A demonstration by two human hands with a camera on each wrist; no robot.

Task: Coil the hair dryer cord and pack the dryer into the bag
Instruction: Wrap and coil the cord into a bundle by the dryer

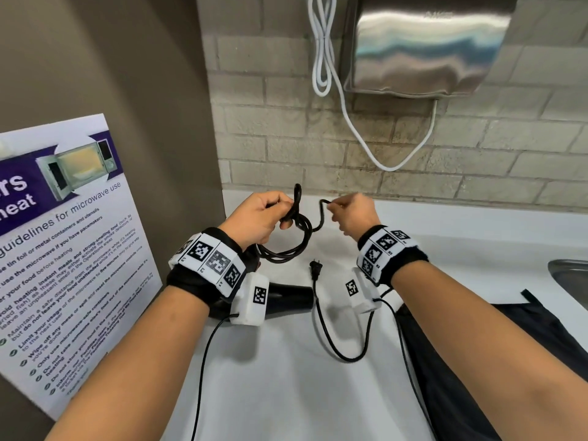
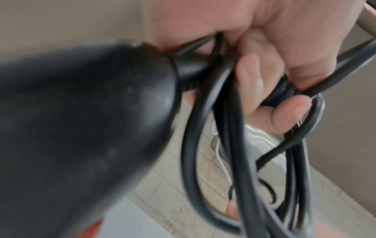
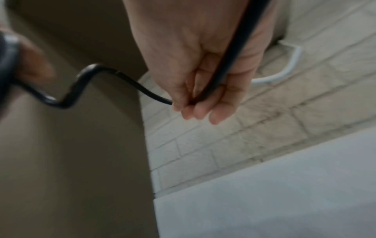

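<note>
Both hands are raised above the white bench [image 1: 286, 361], close to the tiled wall. The left hand [image 1: 257, 218] has its fingers curled around several black loops of the hair dryer cord [image 1: 286, 249]; the loops hang down from the fist. In the left wrist view the fingers [image 2: 252, 77] press the bundled loops against the palm, and the black hair dryer [image 2: 81, 128] fills the near side, blurred, with the cord leaving its end right at the hand. In the head view the hair dryer [image 1: 286, 299] shows below the left wrist, partly hidden by the wristband, and I cannot tell if it lies on the bench or hangs.

The right hand [image 1: 353, 214] is just beside the left one and pinches a free stretch of the cord between the thumb and the fingertips [image 3: 195, 111]. Between the two hands the cord makes a small wavy bend.

The plug [image 1: 316, 268] with its two prongs is seen between the forearms, and the cord goes from it in a loose curve over the bench. The black bag [image 1: 477, 361] lies flat on the bench under the right forearm.

On the wall hang a steel hand dryer [image 1: 423, 46] with a white cable [image 1: 324, 52], and a microwave notice [image 1: 63, 249] is at the left.
</note>
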